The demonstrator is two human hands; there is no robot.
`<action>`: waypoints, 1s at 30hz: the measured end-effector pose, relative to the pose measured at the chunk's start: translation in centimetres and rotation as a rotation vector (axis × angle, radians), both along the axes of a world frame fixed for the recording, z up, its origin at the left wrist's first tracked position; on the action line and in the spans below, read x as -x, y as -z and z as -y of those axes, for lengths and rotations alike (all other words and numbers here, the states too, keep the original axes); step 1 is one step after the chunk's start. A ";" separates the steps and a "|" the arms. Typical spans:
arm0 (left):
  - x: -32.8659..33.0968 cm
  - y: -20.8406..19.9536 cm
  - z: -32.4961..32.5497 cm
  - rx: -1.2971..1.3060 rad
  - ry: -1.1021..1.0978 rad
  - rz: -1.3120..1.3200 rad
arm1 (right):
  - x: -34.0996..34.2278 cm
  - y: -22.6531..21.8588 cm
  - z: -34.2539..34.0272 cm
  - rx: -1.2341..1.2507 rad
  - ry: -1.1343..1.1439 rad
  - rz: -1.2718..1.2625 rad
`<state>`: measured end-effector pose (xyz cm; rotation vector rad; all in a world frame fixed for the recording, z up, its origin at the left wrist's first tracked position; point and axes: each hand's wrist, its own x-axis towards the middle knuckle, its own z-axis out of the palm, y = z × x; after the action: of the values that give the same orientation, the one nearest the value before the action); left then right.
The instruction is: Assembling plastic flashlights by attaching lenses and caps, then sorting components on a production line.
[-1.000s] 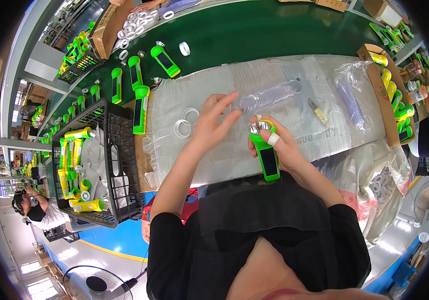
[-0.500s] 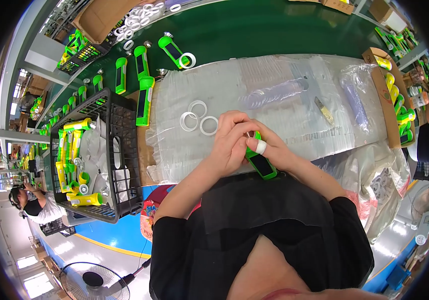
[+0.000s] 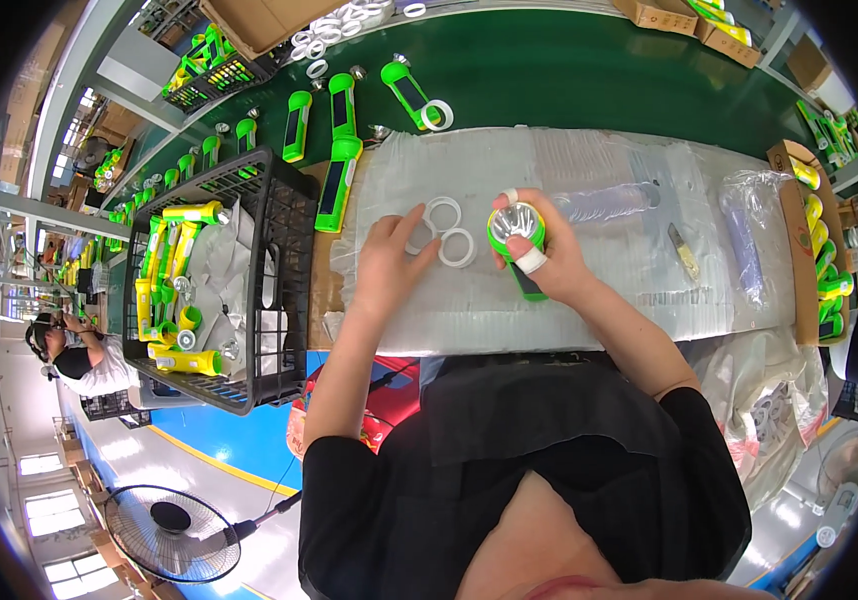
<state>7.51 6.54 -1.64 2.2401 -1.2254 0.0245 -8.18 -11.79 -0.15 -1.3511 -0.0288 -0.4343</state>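
My right hand (image 3: pixel 549 245), with white tape on its fingers, is wrapped round a green and yellow flashlight (image 3: pixel 529 283). The flashlight's silver reflector (image 3: pixel 515 218) points up, and my thumb lies across it. To the left, my left hand (image 3: pixel 389 262) is open over the work surface, its thumb and forefinger apart around one white ring (image 3: pixel 430 238). Whether the fingers touch that ring is hard to see. Two more white rings, an upper one (image 3: pixel 458 208) and a lower one (image 3: pixel 457 264), lie beside it on the plastic-covered mat (image 3: pixel 609 290).
A black crate (image 3: pixel 284 230) of flashlights and paper stands at left. Several green flashlights (image 3: pixel 337 185) lie on the green table (image 3: pixel 569 60) beyond. At right are a utility knife (image 3: pixel 684 252), clear plastic wrap (image 3: pixel 749 230) and a cardboard box (image 3: pixel 794 240) of flashlights.
My hands have parted. The left moved left to the white rings; the right now holds the flashlight alone, its reflector uncovered and turned up. The view has shifted slightly.
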 end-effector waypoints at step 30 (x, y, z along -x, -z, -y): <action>5.7 -8.6 7.0 0.281 0.488 -0.075 | 3.4 -6.6 7.7 0.886 0.117 0.126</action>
<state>1.79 -0.48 6.96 1.6476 -1.5863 -0.0713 -11.59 -19.46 6.44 -2.1995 -0.2735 -0.6418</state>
